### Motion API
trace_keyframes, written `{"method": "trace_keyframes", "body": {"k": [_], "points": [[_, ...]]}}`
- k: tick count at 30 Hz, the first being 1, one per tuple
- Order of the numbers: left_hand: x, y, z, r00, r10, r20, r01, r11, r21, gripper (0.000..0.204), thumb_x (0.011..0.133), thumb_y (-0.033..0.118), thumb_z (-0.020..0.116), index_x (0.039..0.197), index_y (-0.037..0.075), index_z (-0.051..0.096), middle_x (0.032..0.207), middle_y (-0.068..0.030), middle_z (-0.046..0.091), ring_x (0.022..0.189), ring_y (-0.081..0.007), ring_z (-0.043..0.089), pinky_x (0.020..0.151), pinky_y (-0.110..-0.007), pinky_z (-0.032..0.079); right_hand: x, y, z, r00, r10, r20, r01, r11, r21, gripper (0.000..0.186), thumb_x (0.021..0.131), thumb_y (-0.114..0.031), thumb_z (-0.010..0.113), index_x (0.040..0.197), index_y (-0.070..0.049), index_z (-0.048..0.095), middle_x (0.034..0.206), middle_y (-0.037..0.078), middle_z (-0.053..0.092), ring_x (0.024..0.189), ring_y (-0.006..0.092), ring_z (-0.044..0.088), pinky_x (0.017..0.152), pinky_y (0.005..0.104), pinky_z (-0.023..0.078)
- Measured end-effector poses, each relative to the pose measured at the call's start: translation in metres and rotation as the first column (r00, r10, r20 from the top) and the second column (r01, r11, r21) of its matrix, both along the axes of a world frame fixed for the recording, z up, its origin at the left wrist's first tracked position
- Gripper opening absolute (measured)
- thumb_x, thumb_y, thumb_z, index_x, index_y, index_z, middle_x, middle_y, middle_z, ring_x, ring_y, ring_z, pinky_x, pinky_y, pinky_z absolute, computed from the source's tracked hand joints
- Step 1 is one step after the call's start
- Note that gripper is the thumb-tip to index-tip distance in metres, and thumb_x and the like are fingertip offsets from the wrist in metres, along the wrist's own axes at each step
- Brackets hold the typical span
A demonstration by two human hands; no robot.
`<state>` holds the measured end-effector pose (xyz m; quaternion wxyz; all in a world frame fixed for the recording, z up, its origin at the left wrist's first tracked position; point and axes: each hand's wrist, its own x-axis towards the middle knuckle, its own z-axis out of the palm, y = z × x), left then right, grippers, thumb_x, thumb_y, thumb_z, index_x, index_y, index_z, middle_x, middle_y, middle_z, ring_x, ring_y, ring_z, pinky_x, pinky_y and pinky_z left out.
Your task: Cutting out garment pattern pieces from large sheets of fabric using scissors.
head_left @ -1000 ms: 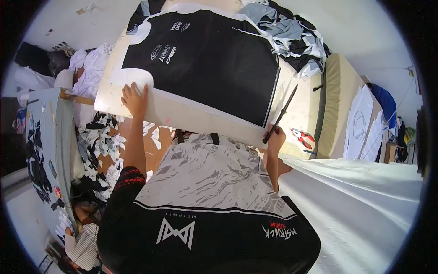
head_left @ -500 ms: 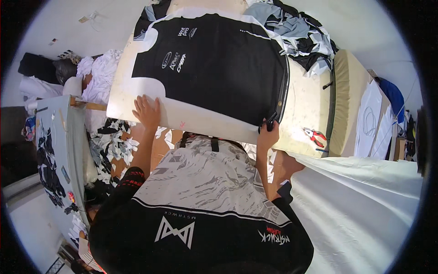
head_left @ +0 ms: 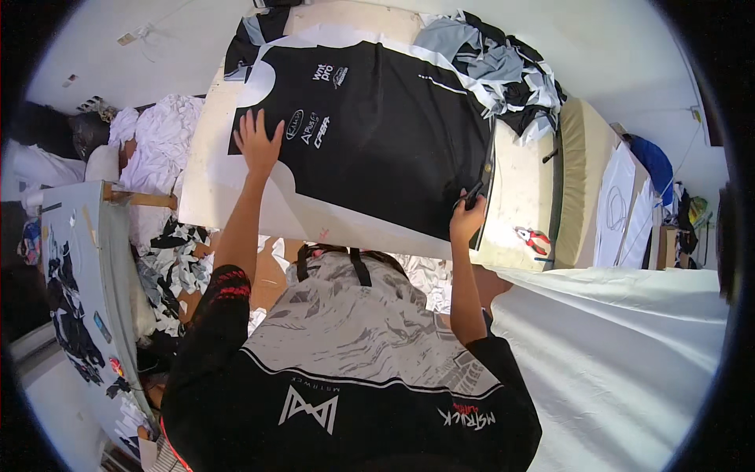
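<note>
The left hand [head_left: 258, 143] lies with fingers spread, grasping nothing, on the left end of a black fabric panel [head_left: 385, 126] stretched across the table [head_left: 510, 185], while the right hand [head_left: 465, 220] grips black scissors [head_left: 473, 193] at the panel's near right corner. A heap of grey, black and white cloth [head_left: 503, 59] crowds the panel's far right edge; red-handled pliers [head_left: 535, 239] lie to the right of the right hand, and fabric scraps [head_left: 169, 271] litter the floor at left.
</note>
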<state>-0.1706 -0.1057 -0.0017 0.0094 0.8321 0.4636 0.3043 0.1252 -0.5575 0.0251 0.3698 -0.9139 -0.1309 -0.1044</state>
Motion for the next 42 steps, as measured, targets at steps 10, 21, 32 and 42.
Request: {"method": "trace_keyframes", "body": {"k": [10, 21, 32, 42], "points": [[0.039, 0.062, -0.025, 0.971, 0.037, -0.238, -0.049, 0.998, -0.045, 0.078, 0.102, 0.068, 0.055, 0.162, 0.018, 0.049, 0.17, -0.02, 0.039, 0.158, -0.0432, 0.032, 0.123, -0.072, 0.021, 0.106, 0.085, -0.025, 0.992, 0.013, 0.124, 0.015, 0.974, -0.227, 0.048, 0.104, -0.04, 0.069, 0.124, 0.001, 0.057, 0.111, 0.029, 0.073, 0.102, 0.0513, 0.069, 0.087, 0.0556, 0.053], [0.041, 0.085, -0.043, 0.957, 0.116, -0.268, -0.106, 0.993, 0.053, 0.077, 0.102, 0.069, 0.054, 0.162, 0.021, 0.049, 0.169, -0.0174, 0.041, 0.156, -0.0429, 0.036, 0.118, -0.076, 0.028, 0.13, 0.062, -0.01, 0.984, -0.141, 0.112, 0.152, 0.984, -0.096, 0.045, 0.097, -0.043, 0.078, 0.11, -0.001, 0.066, 0.092, 0.022, 0.075, 0.086, 0.0446, 0.071, 0.078, 0.0513, 0.053], [0.058, 0.078, -0.046, 0.923, 0.242, -0.299, -0.214, 0.969, 0.122, 0.078, 0.1, 0.07, 0.058, 0.157, 0.017, 0.054, 0.161, -0.0236, 0.049, 0.151, -0.047, 0.043, 0.115, -0.073, 0.035, 0.071, -0.101, 0.039, 0.996, -0.081, -0.047, 0.071, 0.982, -0.173, 0.039, 0.089, -0.031, 0.087, 0.104, 0.001, 0.07, 0.081, 0.016, 0.073, 0.069, 0.0333, 0.069, 0.068, 0.0432, 0.053], [0.115, -0.249, 0.003, 0.951, -0.286, 0.115, 0.302, 0.939, -0.165, 0.073, 0.092, 0.038, 0.083, 0.153, 0.009, 0.056, 0.165, -0.0256, 0.04, 0.155, -0.0485, 0.035, 0.124, -0.062, 0.031, 0.128, -0.21, 0.037, 0.903, 0.17, -0.394, -0.281, 0.928, -0.245, 0.036, 0.085, -0.026, 0.09, 0.103, 0.002, 0.079, 0.073, 0.016, 0.073, 0.061, 0.0203, 0.066, 0.061, 0.0376, 0.051]]}}
